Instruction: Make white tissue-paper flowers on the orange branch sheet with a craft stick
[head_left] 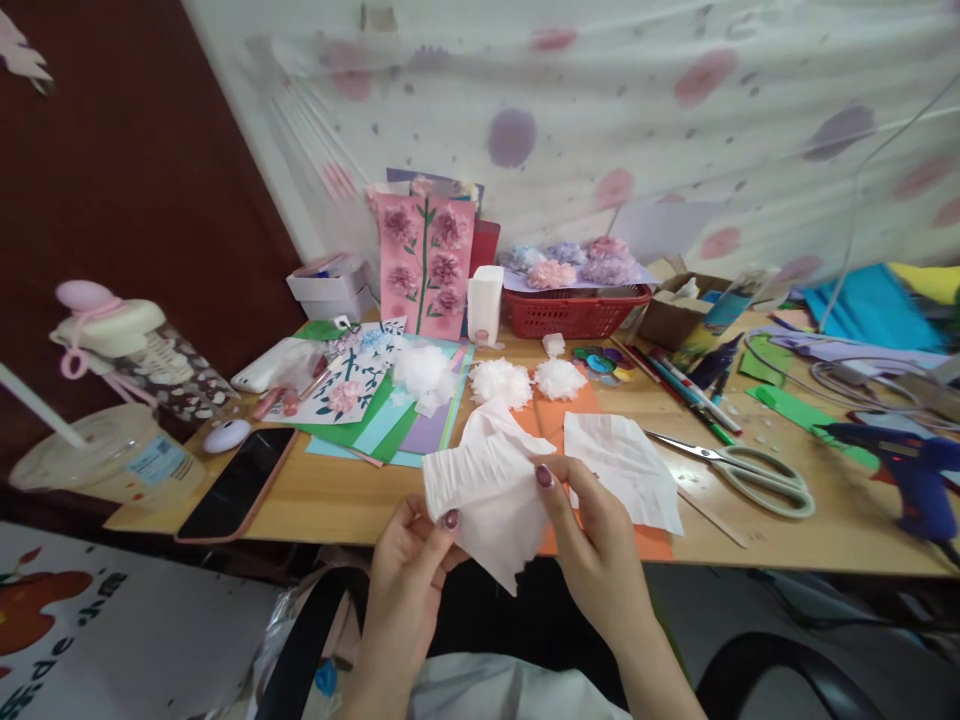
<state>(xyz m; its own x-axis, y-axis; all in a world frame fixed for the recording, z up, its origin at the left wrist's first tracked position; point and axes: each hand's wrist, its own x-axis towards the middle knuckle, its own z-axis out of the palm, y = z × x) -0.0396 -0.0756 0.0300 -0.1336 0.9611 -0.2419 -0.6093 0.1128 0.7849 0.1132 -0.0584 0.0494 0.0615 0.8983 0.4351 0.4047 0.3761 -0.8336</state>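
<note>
Between my hands, above the table's front edge, is a sheet of white tissue paper (495,490) with narrow creases along its left part. My left hand (409,565) pinches its lower left edge between thumb and fingers. At its right side, my right hand (589,540) grips the sheet with thumb and fingertips. Another piece of white tissue paper (622,465) lies on orange paper (656,543) just behind my right hand. Two fluffy white tissue pompoms (500,383) sit behind the held sheet. A looser white tissue clump (424,372) rests to their left.
Scissors (739,475) and a blue glue gun (911,470) lie at right. A phone (238,485), lidded cup (112,460) and bottle (146,350) occupy the left. Behind stand a pink flower card (426,262), a red basket (574,312) with paper flowers, and a cardboard box (671,310).
</note>
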